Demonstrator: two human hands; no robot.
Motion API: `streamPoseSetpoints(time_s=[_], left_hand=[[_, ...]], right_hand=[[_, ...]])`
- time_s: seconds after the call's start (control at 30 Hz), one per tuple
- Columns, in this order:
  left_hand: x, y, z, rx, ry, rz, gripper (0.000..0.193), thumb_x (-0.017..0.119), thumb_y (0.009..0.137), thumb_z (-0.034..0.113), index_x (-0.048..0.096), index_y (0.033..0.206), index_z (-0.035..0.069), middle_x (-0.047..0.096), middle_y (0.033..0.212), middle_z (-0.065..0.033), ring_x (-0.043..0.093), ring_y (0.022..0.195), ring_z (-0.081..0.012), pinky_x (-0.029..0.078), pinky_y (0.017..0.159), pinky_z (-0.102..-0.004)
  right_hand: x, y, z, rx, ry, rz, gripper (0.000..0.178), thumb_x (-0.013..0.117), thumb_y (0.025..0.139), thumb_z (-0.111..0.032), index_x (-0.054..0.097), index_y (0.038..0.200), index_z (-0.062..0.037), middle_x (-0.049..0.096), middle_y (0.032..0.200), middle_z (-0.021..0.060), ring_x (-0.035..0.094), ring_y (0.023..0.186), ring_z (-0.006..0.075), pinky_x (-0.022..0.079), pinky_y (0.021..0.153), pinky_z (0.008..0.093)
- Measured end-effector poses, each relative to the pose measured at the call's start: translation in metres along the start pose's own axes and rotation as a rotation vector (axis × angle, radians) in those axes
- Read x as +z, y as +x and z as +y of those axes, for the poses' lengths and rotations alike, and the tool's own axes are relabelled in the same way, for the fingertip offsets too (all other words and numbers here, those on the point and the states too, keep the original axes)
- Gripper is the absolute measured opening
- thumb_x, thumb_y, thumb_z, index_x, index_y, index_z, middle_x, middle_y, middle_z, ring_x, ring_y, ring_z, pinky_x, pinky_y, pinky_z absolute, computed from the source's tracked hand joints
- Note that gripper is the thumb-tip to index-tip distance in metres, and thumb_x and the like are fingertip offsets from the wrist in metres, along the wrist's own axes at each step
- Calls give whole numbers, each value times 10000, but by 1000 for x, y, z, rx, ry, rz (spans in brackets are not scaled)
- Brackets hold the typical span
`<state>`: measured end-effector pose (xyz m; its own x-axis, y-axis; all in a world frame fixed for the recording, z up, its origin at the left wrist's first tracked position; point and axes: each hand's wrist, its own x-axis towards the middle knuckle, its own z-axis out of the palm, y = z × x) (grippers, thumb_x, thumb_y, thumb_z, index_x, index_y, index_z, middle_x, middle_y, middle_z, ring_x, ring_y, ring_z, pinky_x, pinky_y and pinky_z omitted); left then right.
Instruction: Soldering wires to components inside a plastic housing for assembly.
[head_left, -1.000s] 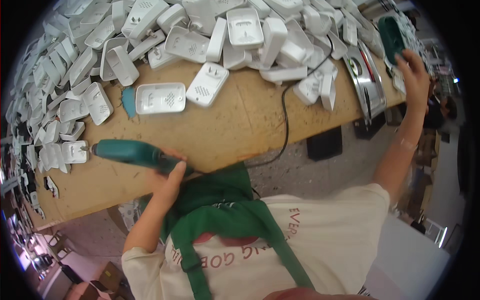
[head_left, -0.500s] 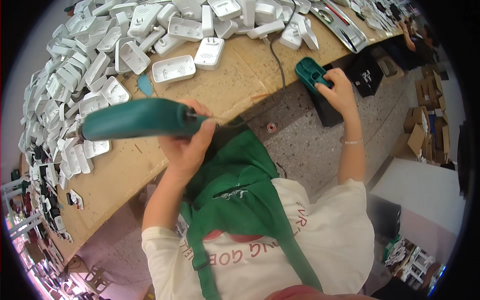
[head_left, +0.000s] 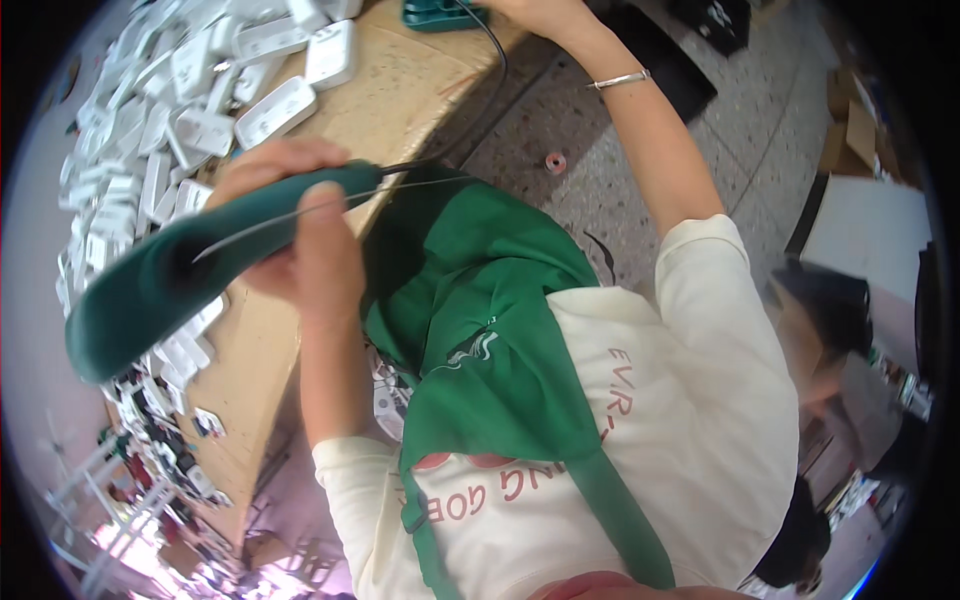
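My left hand [head_left: 315, 235] is wrapped round a dark green soldering gun [head_left: 150, 290], blurred by motion and raised over the table's edge. A black cord [head_left: 425, 160] leaves its rear, and a thin wire [head_left: 320, 207] runs along its side. At the top edge of the picture my right hand [head_left: 550, 14] closes on a green plastic holder [head_left: 440, 16] over the table. The picture's edge cuts off part of the holder and the fingertips. White plastic housings [head_left: 275, 112] lie in a heap beyond my left hand.
The tan table [head_left: 375, 75] curves along my left, with small parts scattered at its lower end. A small spool [head_left: 556, 163] lies on the speckled floor. Cardboard boxes [head_left: 850, 125] and a white surface [head_left: 865, 225] stand at the right. A green apron [head_left: 500, 370] covers my front.
The green holder, in my right hand, has moved left and away, from beyond the table's edge to over the table. The soldering gun has swung, its front end now lower. The whole view has shifted.
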<state>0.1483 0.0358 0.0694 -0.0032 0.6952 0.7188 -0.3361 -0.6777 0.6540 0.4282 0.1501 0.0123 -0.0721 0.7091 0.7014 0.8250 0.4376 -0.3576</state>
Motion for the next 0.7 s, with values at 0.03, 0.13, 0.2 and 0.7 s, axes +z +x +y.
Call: streamPoseSetpoints(time_s=[0.03, 0.13, 0.2, 0.7], left_hand=[[-1, 1, -6, 30, 3, 22, 311, 689, 792, 51, 466, 1008, 23, 553, 901, -153, 595, 771, -260, 527, 712, -376], [-23, 0, -12, -7, 54, 6, 268, 646, 835, 167, 482, 996, 30, 554, 895, -156, 593, 760, -268, 521, 700, -389], [-27, -1, -8, -33, 86, 46, 266, 616, 856, 245, 499, 1015, 66, 555, 913, -127, 588, 793, -263, 487, 735, -394], [-36, 28, 1, -49, -51, 279, 273, 718, 785, 362, 639, 885, 121, 607, 881, -31, 593, 833, -201, 421, 791, -352]], right_hand=[[-21, -7, -7, 283, 78, -129, 251, 601, 860, -198, 646, 954, 30, 659, 823, 165, 642, 735, 254, 509, 687, 313], [-31, -82, 14, 417, 288, -336, 73, 630, 767, -72, 663, 796, -14, 594, 609, 51, 599, 605, 105, 451, 535, 285], [-3, -158, 0, 426, 337, -735, 382, 631, 715, -19, 647, 1091, -84, 570, 1155, 134, 635, 781, 173, 525, 713, 294], [-37, -237, 156, 984, 236, -62, 293, 515, 961, -248, 666, 1026, -6, 691, 895, 93, 665, 821, 166, 524, 733, 274]])
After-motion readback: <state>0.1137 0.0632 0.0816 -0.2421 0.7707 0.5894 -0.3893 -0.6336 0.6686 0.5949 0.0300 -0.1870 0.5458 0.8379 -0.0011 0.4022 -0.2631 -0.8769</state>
